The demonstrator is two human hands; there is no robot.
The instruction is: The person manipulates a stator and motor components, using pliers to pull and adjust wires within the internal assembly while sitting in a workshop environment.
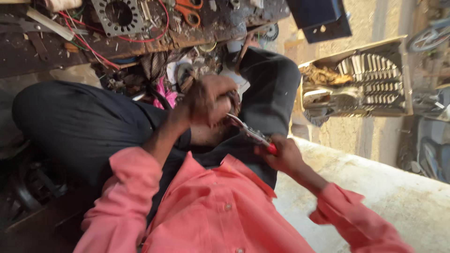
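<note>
My left hand (208, 100) is clenching around a small part I cannot make out, over my lap; my right hand (281, 154) is gripping the red-handled pliers (251, 133), their tips meeting that fist; the cluttered workbench (37, 56) is lying beyond; work looks midway.

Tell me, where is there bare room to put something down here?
The pale concrete slab beside the right hand and its red-handled pliers is bare. The sandy ground above the metal box looks free too. The wooden bench is crowded with red wires, orange scissors and a round metal plate. The left hand works amid clutter.
</note>
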